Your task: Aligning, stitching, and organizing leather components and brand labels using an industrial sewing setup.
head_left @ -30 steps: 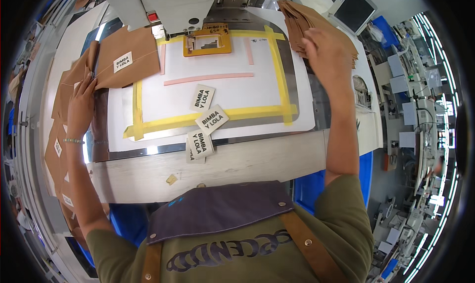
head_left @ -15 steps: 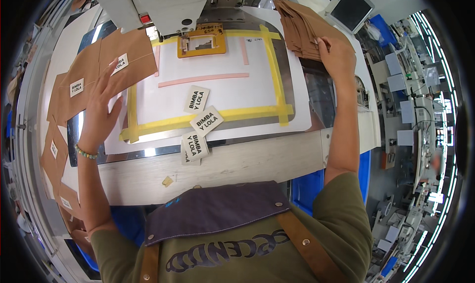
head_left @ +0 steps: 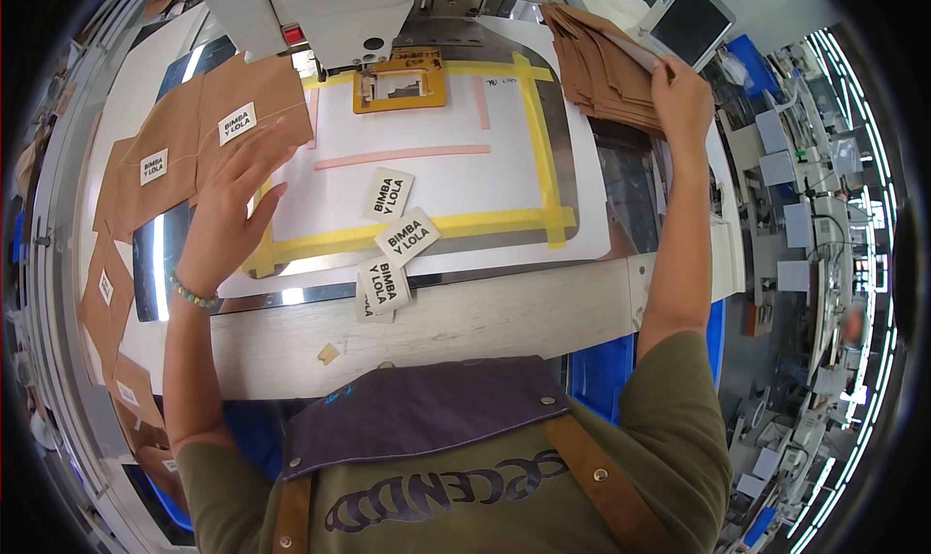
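At the far right, a pile of brown pieces (head_left: 606, 74) is placed, and its top piece is gripped at the right edge between the thumb and index finger of the right hand (head_left: 679, 94). The left hand (head_left: 228, 210) is held with fingers apart, over the near edge of a labelled brown piece (head_left: 254, 84) at left; whether this piece is touched cannot be told. A beaded bracelet (head_left: 194, 292) is worn on the left wrist.

Between the hands, a white board (head_left: 407, 190) is bordered by yellow tape (head_left: 548, 157) and marked with pink strips (head_left: 402, 157). Its near left corner is partly covered by the left hand. Across the near tape, pale printed labels (head_left: 407, 236) are scattered, some overlapped and reaching onto the pale table (head_left: 504, 307). A small scrap (head_left: 328, 353) is left nearer.

The far middle is occupied by the white machine head (head_left: 335, 16), with a yellow frame (head_left: 398, 87) set below it. Beyond the pile, a dark screen (head_left: 690, 21) is seen. More labelled brown pieces (head_left: 107, 292) are spread along the left side, and a blue bin (head_left: 593, 370) is partly hidden under the table at right.
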{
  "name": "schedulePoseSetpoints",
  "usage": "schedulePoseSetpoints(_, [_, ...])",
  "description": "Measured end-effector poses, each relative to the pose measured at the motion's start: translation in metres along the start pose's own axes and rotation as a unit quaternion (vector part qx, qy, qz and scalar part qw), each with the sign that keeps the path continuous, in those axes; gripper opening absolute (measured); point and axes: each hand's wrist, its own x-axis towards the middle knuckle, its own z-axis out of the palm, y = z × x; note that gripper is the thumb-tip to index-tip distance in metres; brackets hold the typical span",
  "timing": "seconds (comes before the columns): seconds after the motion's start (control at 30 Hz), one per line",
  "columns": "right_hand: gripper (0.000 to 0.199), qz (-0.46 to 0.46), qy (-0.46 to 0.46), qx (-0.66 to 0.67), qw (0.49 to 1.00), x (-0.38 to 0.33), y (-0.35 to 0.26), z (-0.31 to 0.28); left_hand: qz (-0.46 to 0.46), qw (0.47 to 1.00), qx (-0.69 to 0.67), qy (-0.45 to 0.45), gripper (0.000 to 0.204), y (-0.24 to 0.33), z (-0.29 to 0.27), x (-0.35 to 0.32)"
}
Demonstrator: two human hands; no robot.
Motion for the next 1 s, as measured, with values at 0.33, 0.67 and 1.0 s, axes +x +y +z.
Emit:
schedulePoseSetpoints(0.33, [0.010, -0.393, -0.034, 0.098, 0.914, -0.068, -0.130, 0.024, 0.100, 0.984, -0.099, 0.110, 0.045, 0.080, 0.050, 0.063])
schedulePoseSetpoints(0.67, [0.024, -0.388, -0.147, 0.228, 0.881, -0.116, -0.180, -0.018, 0.197, 0.977, -0.008, 0.080, 0.023, 0.063, 0.091, 0.091])
schedulePoseSetpoints(1.0, [0.058, -0.349, -0.266, 0.136, 0.888, -0.127, -0.144, -0.016, 0.118, 0.976, 0.170, 0.061, 0.037, -0.016, 0.061, 0.048])
